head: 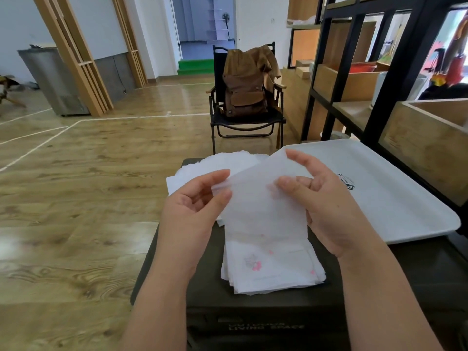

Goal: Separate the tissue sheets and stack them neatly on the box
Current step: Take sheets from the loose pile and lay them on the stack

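1. Presently, head view, one sheet (263, 206): thin, white, translucent, held up between both hands above the box (379, 287).
2. Left hand (192, 211): thumb and fingers pinch the sheet's left edge; palm turned inward.
3. Right hand (326, 198): thumb and curled fingers pinch the sheet's right edge near its top, index finger raised along the upper corner.
4. Near pile (273, 269): white sheets with faint pink print, lying on the box top just below the held sheet, edges slightly fanned.
5. Far pile (215, 165): loose white sheets on the box's far left part, partly hidden behind the left hand and the held sheet.
6. Box: dark, flat-topped, with pale lettering on its near face, too blurred to read.
7. Tray (395, 198): white, with a small dark emblem, resting on the box's right side, beside the right hand.
8. Chair (253, 122): black folding frame, beyond the box on the wood floor, carrying a brown bag (245, 89).
9. Shelf (354, 72): black frame with wooden bins, at right.
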Tool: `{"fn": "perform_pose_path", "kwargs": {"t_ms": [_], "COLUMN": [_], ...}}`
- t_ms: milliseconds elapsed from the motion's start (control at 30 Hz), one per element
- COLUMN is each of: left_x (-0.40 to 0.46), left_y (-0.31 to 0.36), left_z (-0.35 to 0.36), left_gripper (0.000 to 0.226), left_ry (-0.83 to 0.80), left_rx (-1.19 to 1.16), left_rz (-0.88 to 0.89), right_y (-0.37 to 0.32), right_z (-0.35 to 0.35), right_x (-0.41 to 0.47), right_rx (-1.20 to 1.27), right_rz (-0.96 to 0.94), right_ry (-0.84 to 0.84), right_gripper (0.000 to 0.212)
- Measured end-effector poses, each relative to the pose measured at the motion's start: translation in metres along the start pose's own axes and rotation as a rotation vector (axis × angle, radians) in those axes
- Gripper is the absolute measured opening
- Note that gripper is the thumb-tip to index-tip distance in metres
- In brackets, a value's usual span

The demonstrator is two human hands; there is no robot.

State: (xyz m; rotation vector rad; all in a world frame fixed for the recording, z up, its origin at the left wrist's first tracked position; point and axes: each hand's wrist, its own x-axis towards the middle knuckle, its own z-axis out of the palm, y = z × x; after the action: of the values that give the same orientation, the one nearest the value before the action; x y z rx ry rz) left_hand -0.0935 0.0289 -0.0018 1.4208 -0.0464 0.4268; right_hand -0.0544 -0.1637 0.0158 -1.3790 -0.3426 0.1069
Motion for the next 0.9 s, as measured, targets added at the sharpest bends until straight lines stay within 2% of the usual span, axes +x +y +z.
{"fn": "perform_pose_path", "kwargs": {"t_ms": [133,333,500,633,767,900], "left_x": [0.001,0.001,0.000,0.000,0.001,-0.001], "left_y": [0.001,-0.003,-0.005,-0.004,0.000,0.008], "left_z": [-0.003,-0.006,-0.007,-0.006,-0.006,-0.003], "left_gripper": [0.029,0.029,0.022,0.016,0.008,0.011], "left_ry": [0.029,0.076,0.115,0.156,0.118,-0.072], "left_rx": [0.126,0.323,0.455,0.579,0.583,0.327], "left_rz": [0.032,0.100,0.105,0.165,0.156,0.048], "right_y": [0.004,0.010,0.015,0.014,0.009,-0.008], "right_z": [0.000,0.001,0.001,-0.001,-0.006,-0.009], "right_x": [0.001,0.003,0.006,0.006,0.004,-0.005], "right_rx": [-0.223,-0.573,-0.630,-0.701,-0.644,-0.289], "right_rz": [-0.157,-0.205,-0.144,-0.170,-0.164,-0.145], "right_ry": [0.048,0.105,0.190,0.231,0.172,-0.026], "right_gripper": [0.065,0.032,0.019,0.012,0.006,0.017]}}
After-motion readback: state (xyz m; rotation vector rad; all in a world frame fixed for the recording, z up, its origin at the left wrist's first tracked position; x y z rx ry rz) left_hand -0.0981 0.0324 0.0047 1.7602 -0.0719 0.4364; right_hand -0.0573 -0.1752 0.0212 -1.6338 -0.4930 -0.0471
